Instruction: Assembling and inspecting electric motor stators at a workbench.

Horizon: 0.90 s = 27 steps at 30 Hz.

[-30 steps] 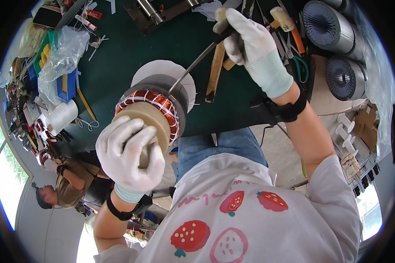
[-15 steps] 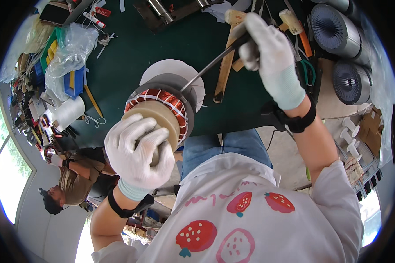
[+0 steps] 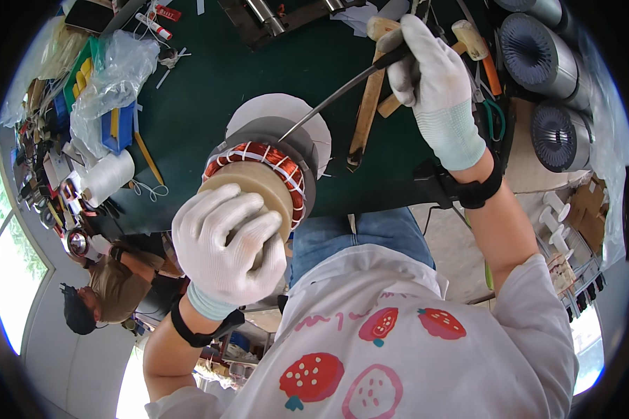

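From my head, the fisheye looks down at close range on the copper winding point(image 3: 278, 162), my shirt point(image 3: 412, 363) on its near side, the green bench point(image 3: 203, 77) beyond.

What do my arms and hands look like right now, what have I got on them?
Your left hand and right hand wear white knitted gloves with pale mint cuffs. Each wrist has a black band with a dark box. Your short sleeves are white, leaving the forearms bare.

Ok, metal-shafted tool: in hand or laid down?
In hand: the right hand grips its dark handle, metal shaft slanting toward the copper-wound core.
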Motion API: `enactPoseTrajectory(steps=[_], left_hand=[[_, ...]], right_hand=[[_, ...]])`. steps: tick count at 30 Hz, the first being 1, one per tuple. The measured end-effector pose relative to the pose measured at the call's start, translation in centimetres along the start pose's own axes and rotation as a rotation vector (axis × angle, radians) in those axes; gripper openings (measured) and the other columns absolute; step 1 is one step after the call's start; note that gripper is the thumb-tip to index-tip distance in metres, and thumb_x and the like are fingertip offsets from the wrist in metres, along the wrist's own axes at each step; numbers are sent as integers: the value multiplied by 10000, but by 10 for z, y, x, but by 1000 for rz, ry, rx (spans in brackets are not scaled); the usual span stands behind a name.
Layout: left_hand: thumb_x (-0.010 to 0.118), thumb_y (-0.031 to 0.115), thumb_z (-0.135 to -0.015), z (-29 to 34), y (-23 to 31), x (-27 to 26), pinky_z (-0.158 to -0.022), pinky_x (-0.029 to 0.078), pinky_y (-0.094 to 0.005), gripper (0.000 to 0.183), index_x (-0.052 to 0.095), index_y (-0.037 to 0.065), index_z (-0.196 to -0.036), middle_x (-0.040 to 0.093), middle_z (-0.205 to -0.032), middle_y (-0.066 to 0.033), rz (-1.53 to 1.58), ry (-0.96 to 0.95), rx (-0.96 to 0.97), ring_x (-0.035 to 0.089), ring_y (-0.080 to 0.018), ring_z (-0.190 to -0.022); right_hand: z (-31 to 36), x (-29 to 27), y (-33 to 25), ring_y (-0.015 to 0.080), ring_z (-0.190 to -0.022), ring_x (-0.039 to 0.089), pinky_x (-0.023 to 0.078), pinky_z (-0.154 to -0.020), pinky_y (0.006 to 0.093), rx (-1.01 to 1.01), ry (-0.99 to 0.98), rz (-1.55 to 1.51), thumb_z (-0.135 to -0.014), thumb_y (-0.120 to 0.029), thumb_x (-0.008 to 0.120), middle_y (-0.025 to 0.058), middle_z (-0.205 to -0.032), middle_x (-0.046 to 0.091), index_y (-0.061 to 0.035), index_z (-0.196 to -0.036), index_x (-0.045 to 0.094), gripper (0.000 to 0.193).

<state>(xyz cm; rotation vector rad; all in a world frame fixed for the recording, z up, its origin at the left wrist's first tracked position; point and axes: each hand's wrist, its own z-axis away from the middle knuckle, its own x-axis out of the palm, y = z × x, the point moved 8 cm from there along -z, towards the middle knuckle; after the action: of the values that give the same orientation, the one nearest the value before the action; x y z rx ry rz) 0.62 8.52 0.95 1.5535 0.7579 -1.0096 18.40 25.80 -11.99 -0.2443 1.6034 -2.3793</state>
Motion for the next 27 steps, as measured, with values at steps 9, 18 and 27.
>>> enactPoseTrajectory(steps=[9,18,27], left_hand=[[666,57,-612,5,-2,1,-897,470,-442,297,687,132,-899,628,-1047,-65,4,14,1,607,-315,-1007],[663,43,-610,0,1,-1,-893,472,-441,298,680,126,-896,628,-1039,-67,-24,0,-1,607,-316,-1003],[648,21,-658,0,6,-1,-887,472,-456,278,661,108,-922,619,-1027,-79,-50,10,13,607,-327,-977]], right_hand=[[1,63,-17,64,-457,488,366,-428,222,156,-164,-278,-1048,-307,530,-14,-658,585,-49,-840,661,357],[-25,43,0,71,-449,503,370,-436,195,261,-149,-299,-1058,-370,513,-10,-578,568,-69,-842,647,394],[-4,89,-76,306,-729,714,571,-699,391,-181,-289,139,-950,-434,555,199,-739,684,-6,-902,697,454]])
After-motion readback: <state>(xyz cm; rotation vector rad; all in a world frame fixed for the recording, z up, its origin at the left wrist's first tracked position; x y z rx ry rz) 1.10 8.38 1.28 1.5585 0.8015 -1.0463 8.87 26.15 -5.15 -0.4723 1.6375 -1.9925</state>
